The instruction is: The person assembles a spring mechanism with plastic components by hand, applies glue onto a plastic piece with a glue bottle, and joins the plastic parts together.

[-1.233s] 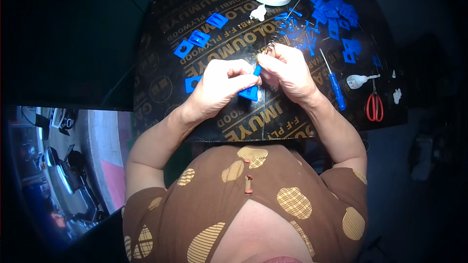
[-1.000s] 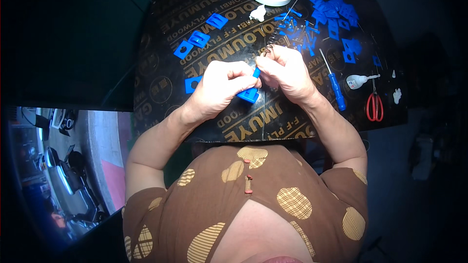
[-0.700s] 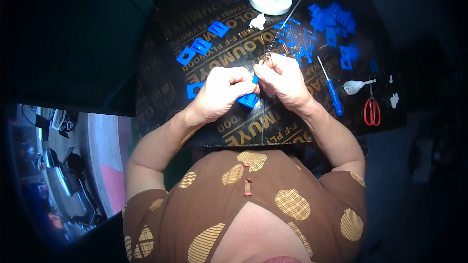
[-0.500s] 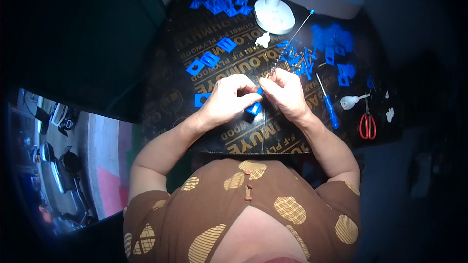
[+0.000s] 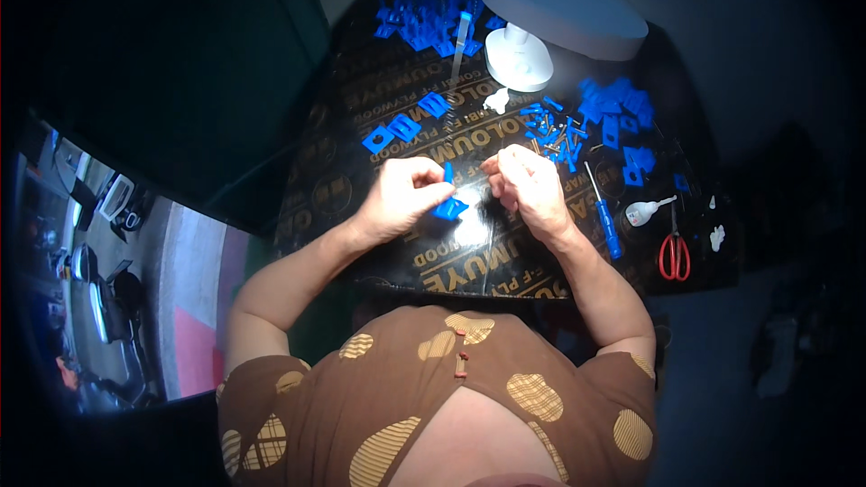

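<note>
Between thumb and fingers, my left hand (image 5: pixel 403 198) pinches a blue plastic piece (image 5: pixel 450 208) with a flat base and an upright stem. A dark coil spring (image 5: pixel 450 122) and a thin rod with a blue tip (image 5: pixel 465 22) rise in line above this piece, blurred by motion; where they join it is hard to see. To the right, apart from the piece, my right hand (image 5: pixel 528 185) hovers with bent, loosely parted fingers and nothing visible in them. Beyond my left hand, several square blue plastic pieces (image 5: pixel 404 127) lie in a slanting row.
A white lamp (image 5: pixel 519 60) stands at the back beside a cluster of blue pieces with springs (image 5: pixel 424 22). Blue-headed pins (image 5: pixel 561 131) and blue plates (image 5: pixel 618 108) lie right. Nearer are a blue screwdriver (image 5: pixel 608 225), a white squeeze bottle (image 5: pixel 642 212) and red scissors (image 5: pixel 674 257).
My right hand has come away from the blue piece. My left hand has shifted left with it, and the sprung rod has swung from leaning right to nearly straight ahead.
</note>
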`<action>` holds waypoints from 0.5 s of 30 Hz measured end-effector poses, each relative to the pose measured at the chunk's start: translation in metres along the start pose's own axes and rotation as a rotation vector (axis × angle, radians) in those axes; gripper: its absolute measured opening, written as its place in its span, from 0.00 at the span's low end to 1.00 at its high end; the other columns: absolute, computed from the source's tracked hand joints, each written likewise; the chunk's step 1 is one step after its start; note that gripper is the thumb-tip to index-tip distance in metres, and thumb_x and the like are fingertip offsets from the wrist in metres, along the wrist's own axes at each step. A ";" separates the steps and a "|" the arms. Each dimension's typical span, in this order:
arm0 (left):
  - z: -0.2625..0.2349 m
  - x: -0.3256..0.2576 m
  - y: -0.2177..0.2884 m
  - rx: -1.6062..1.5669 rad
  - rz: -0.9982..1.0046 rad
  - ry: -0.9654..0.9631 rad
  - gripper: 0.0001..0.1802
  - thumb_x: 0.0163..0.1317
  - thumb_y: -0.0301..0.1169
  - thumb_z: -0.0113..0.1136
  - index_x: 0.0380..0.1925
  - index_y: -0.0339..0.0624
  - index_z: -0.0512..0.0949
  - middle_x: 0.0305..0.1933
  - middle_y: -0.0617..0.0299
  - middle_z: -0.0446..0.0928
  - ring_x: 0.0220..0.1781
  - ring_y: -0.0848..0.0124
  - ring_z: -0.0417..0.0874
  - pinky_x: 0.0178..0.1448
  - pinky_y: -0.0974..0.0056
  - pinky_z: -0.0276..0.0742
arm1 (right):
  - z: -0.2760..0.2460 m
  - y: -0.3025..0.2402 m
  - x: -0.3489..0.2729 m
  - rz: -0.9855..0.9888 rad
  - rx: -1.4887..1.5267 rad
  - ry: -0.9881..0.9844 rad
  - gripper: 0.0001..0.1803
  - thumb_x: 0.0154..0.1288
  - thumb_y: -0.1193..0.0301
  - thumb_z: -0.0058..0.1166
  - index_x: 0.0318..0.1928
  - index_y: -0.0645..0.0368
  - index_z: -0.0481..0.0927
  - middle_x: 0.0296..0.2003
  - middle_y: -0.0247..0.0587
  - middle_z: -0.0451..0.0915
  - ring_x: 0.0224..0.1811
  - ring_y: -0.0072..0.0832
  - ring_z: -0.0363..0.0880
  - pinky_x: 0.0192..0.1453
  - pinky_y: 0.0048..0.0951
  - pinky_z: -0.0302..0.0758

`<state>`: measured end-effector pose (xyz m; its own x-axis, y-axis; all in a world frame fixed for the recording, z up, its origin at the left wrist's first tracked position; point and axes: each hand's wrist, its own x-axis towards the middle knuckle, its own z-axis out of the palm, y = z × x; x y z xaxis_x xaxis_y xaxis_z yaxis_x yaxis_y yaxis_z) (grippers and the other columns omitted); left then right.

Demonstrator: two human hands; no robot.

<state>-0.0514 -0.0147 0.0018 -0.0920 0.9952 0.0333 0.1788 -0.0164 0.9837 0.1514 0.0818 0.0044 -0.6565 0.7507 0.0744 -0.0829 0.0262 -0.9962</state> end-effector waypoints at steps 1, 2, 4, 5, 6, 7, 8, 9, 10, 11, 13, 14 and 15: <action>-0.005 -0.001 -0.001 -0.073 0.019 0.024 0.05 0.61 0.26 0.65 0.30 0.34 0.81 0.27 0.68 0.79 0.30 0.84 0.77 0.35 0.74 0.74 | 0.000 0.000 0.000 0.006 0.014 0.008 0.19 0.74 0.58 0.50 0.39 0.63 0.80 0.23 0.31 0.75 0.19 0.13 0.66 0.23 0.16 0.62; -0.012 -0.002 -0.002 -0.060 0.019 0.076 0.05 0.62 0.25 0.64 0.29 0.34 0.80 0.27 0.68 0.79 0.29 0.84 0.76 0.35 0.74 0.74 | 0.000 0.000 0.000 0.009 0.030 0.012 0.19 0.74 0.58 0.50 0.39 0.63 0.80 0.22 0.31 0.75 0.19 0.13 0.66 0.23 0.16 0.62; -0.029 0.007 -0.003 -0.015 0.103 0.142 0.06 0.62 0.25 0.64 0.28 0.34 0.79 0.27 0.68 0.79 0.29 0.84 0.76 0.34 0.75 0.74 | 0.001 -0.001 0.000 0.006 0.002 0.007 0.19 0.75 0.58 0.50 0.38 0.63 0.81 0.22 0.31 0.75 0.18 0.13 0.66 0.22 0.16 0.62; -0.037 0.013 -0.004 0.016 0.161 0.198 0.06 0.61 0.24 0.64 0.27 0.34 0.79 0.26 0.68 0.79 0.28 0.84 0.76 0.34 0.74 0.73 | 0.001 -0.001 0.001 0.004 -0.013 0.004 0.19 0.75 0.58 0.50 0.38 0.63 0.81 0.21 0.31 0.75 0.18 0.13 0.66 0.22 0.16 0.62; -0.047 0.023 -0.006 0.092 0.184 0.253 0.06 0.61 0.24 0.64 0.26 0.34 0.79 0.24 0.69 0.78 0.27 0.84 0.75 0.32 0.74 0.73 | 0.001 -0.001 0.001 0.008 -0.021 0.000 0.18 0.75 0.60 0.49 0.38 0.63 0.81 0.21 0.31 0.75 0.19 0.13 0.66 0.23 0.17 0.62; -0.057 0.034 -0.008 0.168 0.205 0.303 0.06 0.61 0.24 0.64 0.27 0.34 0.79 0.24 0.68 0.78 0.27 0.84 0.76 0.32 0.74 0.72 | 0.002 -0.002 0.001 0.013 -0.031 -0.004 0.17 0.75 0.62 0.48 0.37 0.63 0.81 0.21 0.30 0.75 0.19 0.13 0.66 0.24 0.17 0.63; -0.067 0.047 -0.012 0.219 0.259 0.343 0.06 0.60 0.24 0.64 0.27 0.33 0.79 0.23 0.68 0.79 0.26 0.84 0.76 0.31 0.74 0.72 | 0.002 -0.002 0.000 0.020 -0.041 -0.004 0.16 0.75 0.63 0.47 0.37 0.63 0.81 0.21 0.30 0.75 0.20 0.13 0.66 0.25 0.18 0.63; -0.077 0.060 -0.015 0.238 0.250 0.385 0.05 0.60 0.24 0.65 0.27 0.33 0.80 0.23 0.67 0.79 0.26 0.83 0.76 0.31 0.73 0.72 | 0.002 -0.003 0.000 0.015 -0.037 -0.005 0.16 0.75 0.64 0.47 0.37 0.64 0.81 0.21 0.30 0.75 0.20 0.13 0.66 0.25 0.18 0.63; -0.085 0.074 -0.020 0.247 0.262 0.423 0.05 0.59 0.24 0.65 0.28 0.33 0.80 0.23 0.65 0.80 0.26 0.83 0.77 0.31 0.73 0.72 | 0.002 -0.003 0.000 0.012 -0.031 -0.003 0.16 0.75 0.64 0.47 0.36 0.64 0.81 0.21 0.30 0.75 0.20 0.13 0.66 0.25 0.18 0.63; -0.093 0.089 -0.024 0.323 0.256 0.464 0.05 0.58 0.25 0.66 0.29 0.33 0.81 0.23 0.63 0.80 0.26 0.82 0.77 0.31 0.72 0.73 | 0.002 -0.004 0.000 0.013 -0.027 -0.001 0.16 0.75 0.65 0.47 0.36 0.64 0.81 0.21 0.30 0.75 0.20 0.13 0.66 0.25 0.18 0.63; -0.105 0.110 -0.035 0.403 0.288 0.510 0.06 0.57 0.25 0.66 0.29 0.33 0.81 0.26 0.59 0.81 0.27 0.77 0.81 0.34 0.68 0.76 | 0.001 -0.004 -0.001 0.011 -0.013 -0.001 0.15 0.76 0.65 0.47 0.36 0.64 0.80 0.21 0.30 0.75 0.20 0.14 0.66 0.25 0.19 0.63; -0.109 0.120 -0.040 0.423 0.288 0.522 0.06 0.56 0.26 0.66 0.29 0.33 0.81 0.27 0.58 0.82 0.28 0.74 0.82 0.35 0.67 0.77 | 0.000 -0.004 -0.001 0.013 -0.005 0.000 0.15 0.76 0.66 0.47 0.36 0.64 0.80 0.21 0.30 0.75 0.20 0.14 0.66 0.25 0.19 0.63; -0.113 0.129 -0.045 0.456 0.300 0.528 0.06 0.57 0.26 0.66 0.30 0.33 0.81 0.26 0.60 0.81 0.28 0.76 0.81 0.34 0.68 0.76 | 0.000 -0.004 -0.001 0.014 -0.006 0.002 0.15 0.76 0.66 0.47 0.35 0.64 0.80 0.21 0.31 0.75 0.21 0.14 0.67 0.26 0.19 0.64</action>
<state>-0.1818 0.1036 -0.0185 -0.4116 0.7743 0.4807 0.6466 -0.1236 0.7527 0.1519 0.0810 0.0086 -0.6559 0.7524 0.0607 -0.0692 0.0201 -0.9974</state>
